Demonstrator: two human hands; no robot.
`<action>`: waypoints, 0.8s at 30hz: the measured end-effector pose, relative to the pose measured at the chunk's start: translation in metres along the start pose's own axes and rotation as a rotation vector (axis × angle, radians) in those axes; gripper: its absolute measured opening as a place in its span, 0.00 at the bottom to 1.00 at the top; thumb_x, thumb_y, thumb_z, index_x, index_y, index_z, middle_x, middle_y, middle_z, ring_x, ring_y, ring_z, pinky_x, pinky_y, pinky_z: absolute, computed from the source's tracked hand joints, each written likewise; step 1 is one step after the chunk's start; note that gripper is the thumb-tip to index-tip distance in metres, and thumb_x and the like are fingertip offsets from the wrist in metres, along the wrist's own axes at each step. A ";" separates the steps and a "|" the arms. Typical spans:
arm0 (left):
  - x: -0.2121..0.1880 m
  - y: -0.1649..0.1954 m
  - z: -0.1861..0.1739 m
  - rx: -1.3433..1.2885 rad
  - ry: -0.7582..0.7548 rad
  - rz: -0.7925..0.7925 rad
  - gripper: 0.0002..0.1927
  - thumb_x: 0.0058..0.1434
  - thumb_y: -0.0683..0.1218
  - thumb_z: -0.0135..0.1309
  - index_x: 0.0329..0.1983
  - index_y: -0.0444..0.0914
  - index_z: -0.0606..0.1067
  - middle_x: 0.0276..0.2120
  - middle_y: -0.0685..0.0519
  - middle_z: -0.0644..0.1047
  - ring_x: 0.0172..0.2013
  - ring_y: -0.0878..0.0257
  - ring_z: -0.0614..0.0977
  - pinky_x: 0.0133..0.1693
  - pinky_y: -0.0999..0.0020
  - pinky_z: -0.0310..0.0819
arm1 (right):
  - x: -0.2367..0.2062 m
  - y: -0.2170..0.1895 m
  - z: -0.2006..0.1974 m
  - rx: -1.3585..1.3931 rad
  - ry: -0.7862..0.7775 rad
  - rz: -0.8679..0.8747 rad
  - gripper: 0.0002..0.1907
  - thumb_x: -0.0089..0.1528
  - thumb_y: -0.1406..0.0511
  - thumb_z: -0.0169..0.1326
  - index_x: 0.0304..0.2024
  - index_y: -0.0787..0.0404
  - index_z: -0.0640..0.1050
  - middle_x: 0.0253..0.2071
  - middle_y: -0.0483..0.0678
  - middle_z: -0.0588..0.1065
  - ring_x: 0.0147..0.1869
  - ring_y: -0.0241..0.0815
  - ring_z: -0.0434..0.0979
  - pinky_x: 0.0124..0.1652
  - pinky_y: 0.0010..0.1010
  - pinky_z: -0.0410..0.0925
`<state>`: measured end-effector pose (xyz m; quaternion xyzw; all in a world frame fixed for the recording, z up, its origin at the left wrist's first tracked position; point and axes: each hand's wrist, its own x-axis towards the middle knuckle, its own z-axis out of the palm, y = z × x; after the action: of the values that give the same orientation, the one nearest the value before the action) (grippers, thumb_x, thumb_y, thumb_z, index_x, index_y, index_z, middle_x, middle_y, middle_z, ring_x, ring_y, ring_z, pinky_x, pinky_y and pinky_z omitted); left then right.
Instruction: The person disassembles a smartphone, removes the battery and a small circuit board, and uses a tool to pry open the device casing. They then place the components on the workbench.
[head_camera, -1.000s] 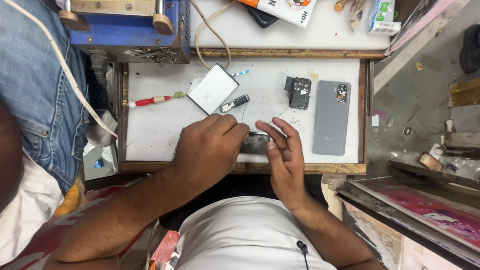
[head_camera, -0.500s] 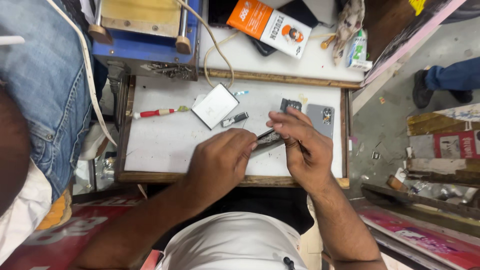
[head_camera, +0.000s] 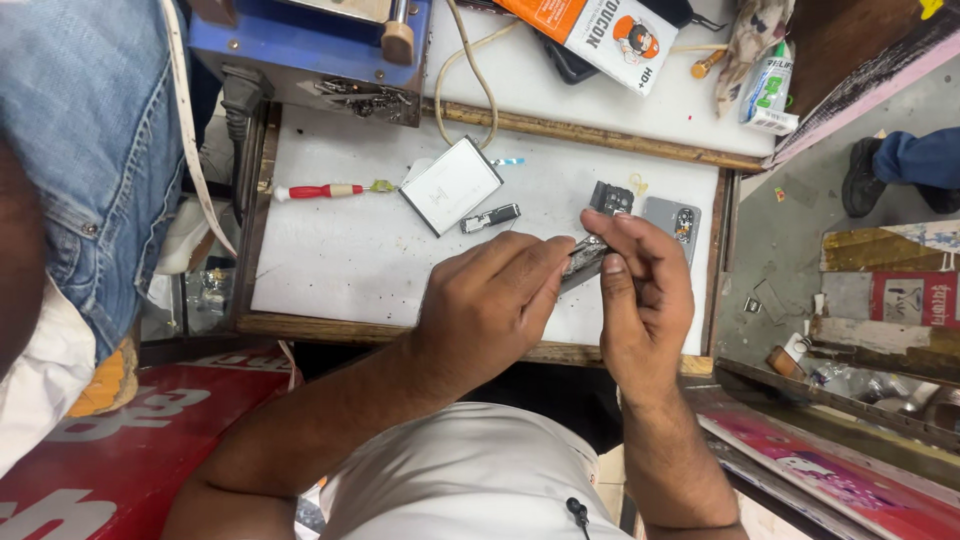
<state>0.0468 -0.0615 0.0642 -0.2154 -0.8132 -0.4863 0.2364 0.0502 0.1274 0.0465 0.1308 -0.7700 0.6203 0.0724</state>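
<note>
1. The left hand (head_camera: 487, 305) comes in from 7 o'clock, forearm slanting up across the lap, knuckles up and fingers curled closed, their tips pinching the near end of a small dark circuit part (head_camera: 583, 262).
2. The right hand (head_camera: 640, 300) rises from 5 o'clock with the wrist nearly straight. Its thumb lies along the part's right side and the fingers bend over the top, so it too is closed on the part (both hands meet just at the middle of the view).
3. The circuit part is held just above the white bench (head_camera: 350, 255), near its front edge, at about 3 o'clock from the bench's centre.
4. The bench top sits inside a low wooden frame like a shallow tray. On it lie a red-handled screwdriver (head_camera: 320, 190) at 10 o'clock, a white flat battery (head_camera: 450, 186) at 12 o'clock, a small black connector strip (head_camera: 490, 217) just beside that battery, a dark camera module (head_camera: 610, 197) and a grey phone back (head_camera: 676, 218) at 2 o'clock.
5. The phone back is partly covered by the right hand's fingers, and the circuit part shows only as a sliver between the fingertips, so its shape is hard to make out.
6. A blue machine (head_camera: 300, 45) at 11 o'clock is cut off by the top edge.
</note>
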 end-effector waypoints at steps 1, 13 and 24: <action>0.002 0.000 0.001 0.013 -0.011 0.002 0.13 0.63 0.35 0.62 0.51 0.31 0.77 0.35 0.48 0.79 0.35 0.58 0.84 0.36 0.66 0.82 | 0.001 -0.001 -0.001 -0.008 -0.003 -0.006 0.16 0.74 0.77 0.40 0.65 0.67 0.64 0.64 0.61 0.74 0.73 0.48 0.73 0.70 0.34 0.67; 0.002 0.002 0.008 0.056 -0.051 0.052 0.14 0.61 0.35 0.63 0.51 0.31 0.78 0.34 0.49 0.78 0.33 0.59 0.84 0.34 0.68 0.81 | -0.002 0.002 -0.008 0.017 0.004 -0.009 0.16 0.75 0.76 0.40 0.65 0.67 0.63 0.63 0.61 0.75 0.73 0.48 0.74 0.70 0.34 0.67; 0.011 0.005 0.011 0.070 -0.112 0.055 0.12 0.61 0.36 0.63 0.48 0.34 0.80 0.33 0.51 0.77 0.32 0.60 0.82 0.32 0.65 0.78 | -0.012 0.006 -0.011 0.008 0.010 -0.034 0.20 0.70 0.79 0.48 0.63 0.68 0.63 0.64 0.62 0.72 0.73 0.48 0.72 0.72 0.35 0.67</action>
<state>0.0389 -0.0484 0.0698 -0.2563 -0.8354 -0.4379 0.2111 0.0591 0.1404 0.0398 0.1411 -0.7649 0.6225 0.0863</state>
